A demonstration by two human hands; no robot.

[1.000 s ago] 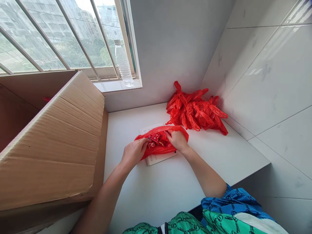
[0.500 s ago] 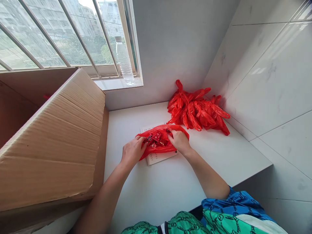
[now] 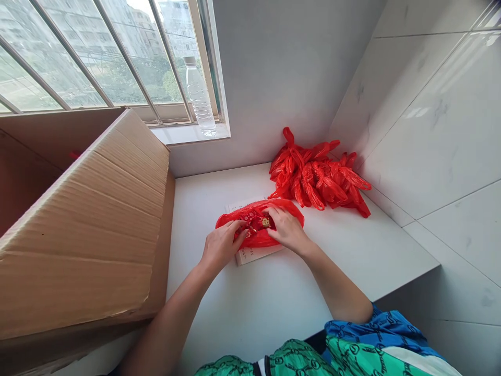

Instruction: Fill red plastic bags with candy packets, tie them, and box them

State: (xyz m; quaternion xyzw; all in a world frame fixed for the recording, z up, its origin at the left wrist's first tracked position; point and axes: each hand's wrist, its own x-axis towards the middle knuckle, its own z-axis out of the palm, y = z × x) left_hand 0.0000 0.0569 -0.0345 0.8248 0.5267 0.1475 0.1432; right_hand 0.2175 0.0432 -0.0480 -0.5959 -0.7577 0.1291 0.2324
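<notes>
A red plastic bag (image 3: 287, 206) lies with its mouth spread wide on a white booklet with small dark marks (image 3: 254, 254). Small shiny red packets (image 3: 250, 215) with white and gold print fill it; one shows a gold patch. My left hand (image 3: 224, 244) reaches in over the bag's left side, thumb and fingers closed around a red packet that they mostly cover. From the right side comes my right hand (image 3: 288, 230), its fingers and thumb bent around the packet with the gold patch (image 3: 266, 222). Both hands hide part of the contents.
Tied red plastic bags (image 3: 319, 175) are heaped at the back of the white tabletop (image 3: 235, 313), by the tiled wall. A large open cardboard box (image 3: 90, 219) stands at left. On the windowsill is a clear water bottle (image 3: 201, 99).
Both hands have moved further over the bag's opening, the left one to the right. My right hand has shifted slightly, and the packet with the gold patch now shows beside it.
</notes>
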